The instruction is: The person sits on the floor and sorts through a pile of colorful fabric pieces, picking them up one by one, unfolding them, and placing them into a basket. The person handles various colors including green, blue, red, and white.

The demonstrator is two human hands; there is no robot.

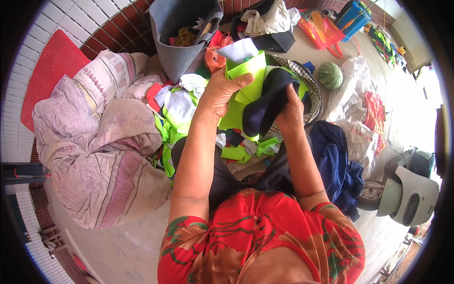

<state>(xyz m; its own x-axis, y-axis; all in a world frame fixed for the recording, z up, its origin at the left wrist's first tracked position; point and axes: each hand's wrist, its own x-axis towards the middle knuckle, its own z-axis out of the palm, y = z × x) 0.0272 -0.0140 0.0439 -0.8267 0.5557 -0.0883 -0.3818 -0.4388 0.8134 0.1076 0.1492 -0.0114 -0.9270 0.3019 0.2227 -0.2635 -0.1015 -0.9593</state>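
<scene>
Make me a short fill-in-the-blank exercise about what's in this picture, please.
1. The left hand holds bright ____ cloth.
2. The right hand grips dark ____ fabric.
3. The striped watermelon is mainly ____.
4. The patterned shirt has a mostly ____ background.

Missing words: yellow-green; blue; green; red.

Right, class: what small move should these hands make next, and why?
Probably ease the hands apart to separate the fabrics: the left hand holds yellow-green fabric, the right hand pinches navy fabric, and the two overlap between them.
</scene>
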